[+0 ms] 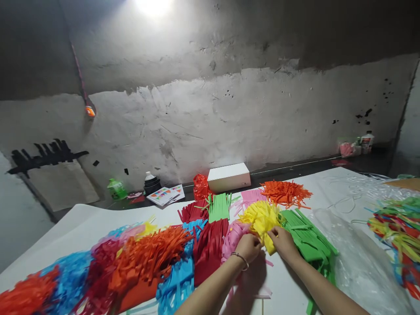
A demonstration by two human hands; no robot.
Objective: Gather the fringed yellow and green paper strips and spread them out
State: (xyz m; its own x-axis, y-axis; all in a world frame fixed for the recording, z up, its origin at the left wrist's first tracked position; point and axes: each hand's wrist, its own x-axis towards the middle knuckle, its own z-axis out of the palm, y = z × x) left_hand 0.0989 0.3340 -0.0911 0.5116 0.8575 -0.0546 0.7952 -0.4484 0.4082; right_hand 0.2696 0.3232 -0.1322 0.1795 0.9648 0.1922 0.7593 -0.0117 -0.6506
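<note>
We had both hands on the yellow fringe [260, 221]: our left hand [248, 247] was pinched onto its near edge, and our right hand [285, 243] was grasping the same bundle from the other side, fingers curled over the paper. The fringe lay on the white surface [344, 192], between the pink fringe [231, 236] and the green fringe [308, 238], touching both. By our reckoning the work was well along: red, blue and orange bundles [147, 258] already ran in an overlapping row to our left, and the yellow one was just being set in place. An orange pile [285, 192] and a mixed heap [398, 227] sat apart, seemingly unplaced.
</note>
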